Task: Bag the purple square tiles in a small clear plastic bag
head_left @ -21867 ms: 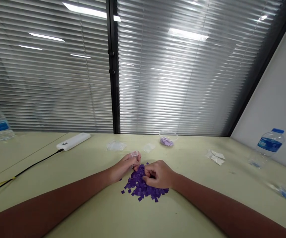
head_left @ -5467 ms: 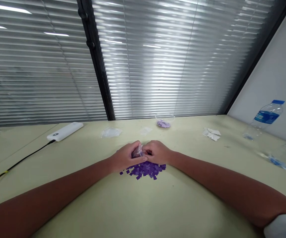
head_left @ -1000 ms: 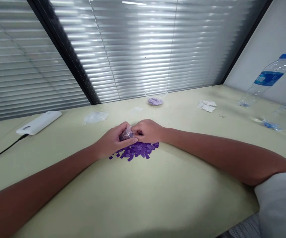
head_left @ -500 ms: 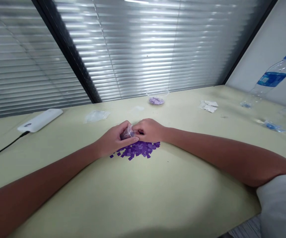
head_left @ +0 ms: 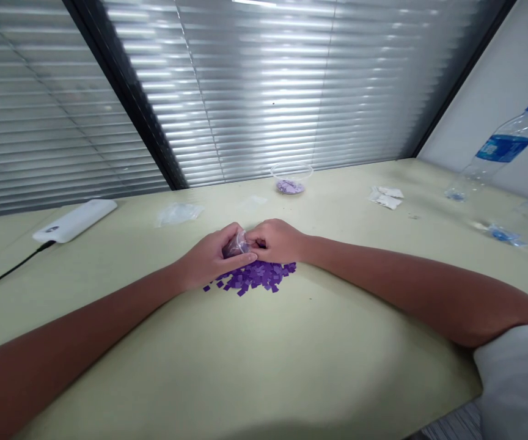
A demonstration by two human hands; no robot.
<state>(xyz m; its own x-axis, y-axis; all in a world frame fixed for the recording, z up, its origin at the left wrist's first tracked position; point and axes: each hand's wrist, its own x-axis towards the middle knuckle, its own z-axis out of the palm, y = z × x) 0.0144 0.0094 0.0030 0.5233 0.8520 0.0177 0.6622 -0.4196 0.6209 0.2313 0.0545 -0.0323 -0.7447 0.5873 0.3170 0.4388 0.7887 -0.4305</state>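
My left hand (head_left: 213,256) is wrapped around a small clear plastic bag (head_left: 236,245), with purple showing through it. Against the bag's right side, my right hand (head_left: 275,240) has its fingers curled together at the opening; whether they pinch the bag's edge or a purple piece is hidden. Under and in front of both hands lies a loose pile of small purple squares (head_left: 255,278) on the pale table (head_left: 264,354).
Beyond the hands stands a clear round tub (head_left: 290,183) with light purple pieces. Flat plastic bags (head_left: 179,214) and a cabled white device (head_left: 75,221) lie at left. Crumpled white paper (head_left: 386,197) and clear bottles (head_left: 502,150) are at right, before a blind-covered window.
Both hands keep the same hold around the bag, with hardly any visible movement. The view has shifted very slightly.
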